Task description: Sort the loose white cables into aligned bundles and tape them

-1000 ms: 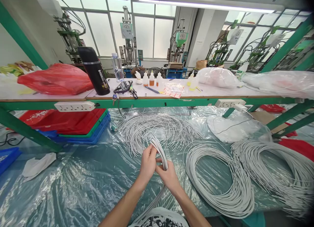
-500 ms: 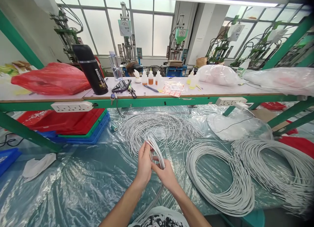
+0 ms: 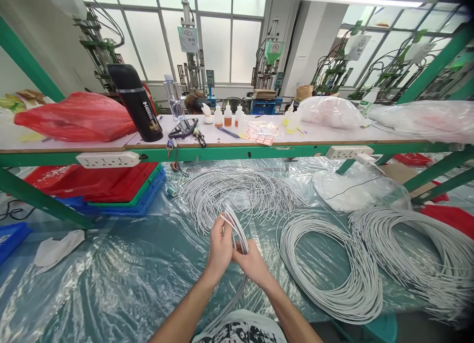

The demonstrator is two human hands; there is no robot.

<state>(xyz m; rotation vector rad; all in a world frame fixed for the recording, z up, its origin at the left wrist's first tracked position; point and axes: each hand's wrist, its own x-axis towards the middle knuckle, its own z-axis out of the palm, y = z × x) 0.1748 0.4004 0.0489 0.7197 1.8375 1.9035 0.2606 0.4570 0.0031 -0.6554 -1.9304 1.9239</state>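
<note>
A small bundle of grey cable (image 3: 239,228) arches between my two hands over the plastic-covered table. My left hand (image 3: 221,244) is closed on cable ends at the bundle's left side, with one end sticking out above the fingers. Wrapped round the lower right part of the bundle is my right hand (image 3: 252,261), its thumb pointing left. From there the cable trails down toward my shirt. Just beyond the hands lies a loose, wide pile of grey cables (image 3: 274,192). Two thick coils, a nearer coil (image 3: 361,288) and a farther coil (image 3: 444,234), rest to the right.
A raised shelf (image 3: 229,155) with a green frame crosses ahead, carrying a black flask (image 3: 137,106), a phone (image 3: 183,128) and small bottles. Stacked trays (image 3: 137,204) stand under it at left. A white cloth (image 3: 59,249) lies front left, and a plastic bag (image 3: 355,187) lies back right.
My left hand has shifted slightly and separated a cable end from the bundle, so it now sticks out to the left. The right hand has barely moved.
</note>
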